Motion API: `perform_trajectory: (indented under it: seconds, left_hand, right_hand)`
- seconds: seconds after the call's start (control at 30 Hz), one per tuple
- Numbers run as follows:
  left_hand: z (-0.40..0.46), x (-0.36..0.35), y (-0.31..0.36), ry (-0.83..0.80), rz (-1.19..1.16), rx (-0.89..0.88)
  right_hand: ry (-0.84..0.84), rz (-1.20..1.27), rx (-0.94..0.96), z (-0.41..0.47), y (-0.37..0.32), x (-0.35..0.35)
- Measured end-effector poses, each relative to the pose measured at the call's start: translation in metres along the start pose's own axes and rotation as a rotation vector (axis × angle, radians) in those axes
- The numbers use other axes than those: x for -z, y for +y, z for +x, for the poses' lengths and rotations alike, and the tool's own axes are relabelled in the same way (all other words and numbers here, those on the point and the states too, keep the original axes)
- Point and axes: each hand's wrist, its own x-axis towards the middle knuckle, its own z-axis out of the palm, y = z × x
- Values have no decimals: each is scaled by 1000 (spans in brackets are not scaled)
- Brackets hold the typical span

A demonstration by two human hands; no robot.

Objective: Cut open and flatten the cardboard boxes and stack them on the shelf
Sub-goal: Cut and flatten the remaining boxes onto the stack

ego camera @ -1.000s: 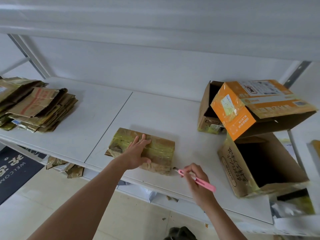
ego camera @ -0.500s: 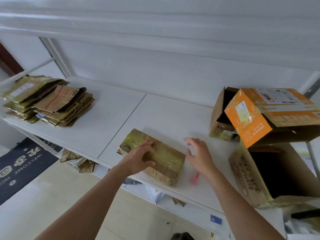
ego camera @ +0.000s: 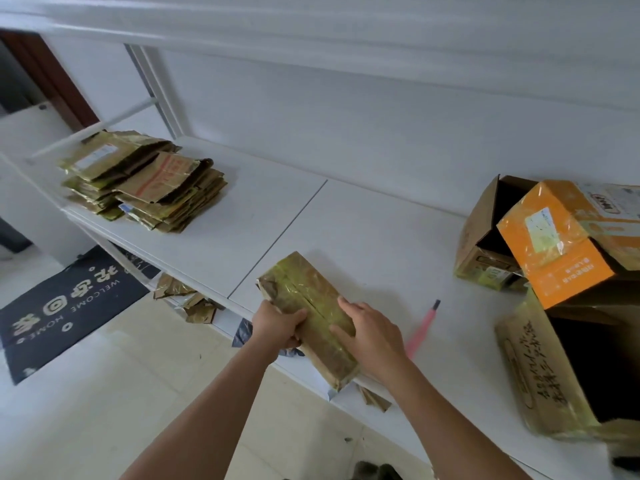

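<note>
Shelf (ego camera: pixel 346 216): white, two panels meeting at a dark seam that runs from the back wall toward the front edge; upper shelf overhangs the whole span.

Box (ego camera: pixel 308 306): small, taped, greenish-brown, lying at the front edge just right of the seam, its near end jutting past the edge. A slit runs along its top face.

Left hand (ego camera: pixel 278 325): fingers curled over the box's left side, gripping it, knuckles at the shelf edge.

Right hand (ego camera: pixel 372 336): laid flat on the box's right half, fingers spread and bent over the top, thumb toward the slit; pressing or clasping, I cannot tell which.

Cutter (ego camera: pixel 423 327): pink, lying loose on the shelf just right of the right hand, dark tip pointing to the back; lower end hidden behind the wrist.

Stack (ego camera: pixel 145 183): flattened cardboard, far left of shelf, well apart from the box. Bare shelf lies between them and behind the box to the wall.

Right end: open brown carton (ego camera: pixel 485 233), orange carton (ego camera: pixel 561 237) tilted across it, large carton (ego camera: pixel 540 368) on its side with its mouth dark; last two cut off by the frame edge. Printing on them is illegible.

Below: scraps (ego camera: pixel 187 299) on a lower level, partly hidden; mat (ego camera: pixel 65 303) on the floor.
</note>
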Motion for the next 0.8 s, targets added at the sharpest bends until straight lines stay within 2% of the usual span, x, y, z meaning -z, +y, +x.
perform_trajectory:
  seconds: [0.3,0.5,0.6,0.8]
  left_hand:
    - [4,1,0,51,50,4]
    - [4,3,-2,49,37,-19]
    - [4,3,-3,33,15,-21]
    - [4,3,-2,13,4,-6]
  right_hand:
    - [70,-194,-18,12,-33,4]
    - [21,-267,-46,23,-49,9]
    - [-12,-210,-28,27,-48,16]
    - [-124,62,-17,33,-35,35]
